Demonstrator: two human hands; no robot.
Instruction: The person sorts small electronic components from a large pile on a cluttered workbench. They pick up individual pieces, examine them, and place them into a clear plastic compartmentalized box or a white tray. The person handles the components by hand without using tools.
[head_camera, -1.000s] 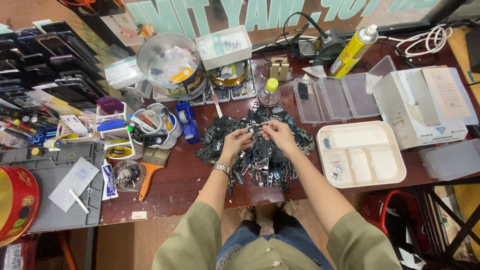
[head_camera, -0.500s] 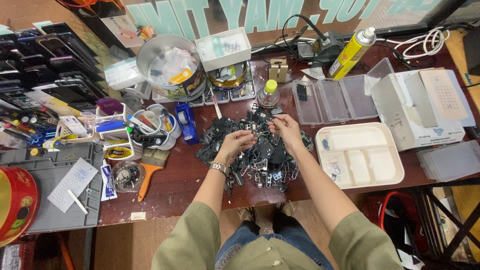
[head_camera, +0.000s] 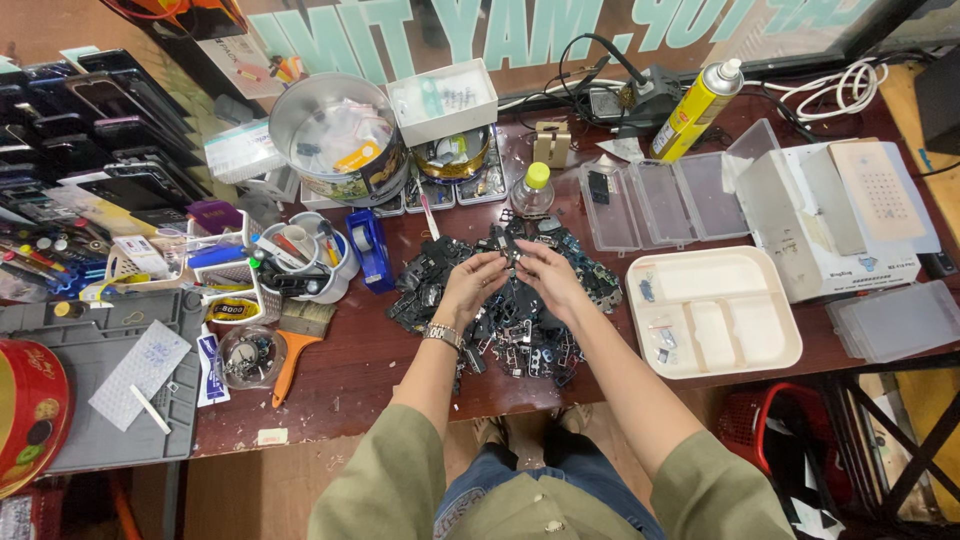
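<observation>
My left hand (head_camera: 470, 285) and my right hand (head_camera: 545, 278) meet over a heap of small dark electronic parts (head_camera: 510, 325) on the brown table (head_camera: 360, 370). Together the fingertips of both hands pinch one small dark part (head_camera: 510, 257) held just above the heap. A metal watch sits on my left wrist. Both forearms wear olive sleeves lower down.
A white sectioned tray (head_camera: 715, 310) with a few tiny pieces lies right of the heap. Clear plastic boxes (head_camera: 660, 200), a yellow spray can (head_camera: 697, 108) and a small bottle (head_camera: 533, 190) stand behind. Cups of tools (head_camera: 300, 255), a round tin (head_camera: 335, 135) and a grey mat (head_camera: 100, 375) fill the left.
My hands dipped toward the heap and came together again slightly nearer me, still pinching a small part between the fingertips.
</observation>
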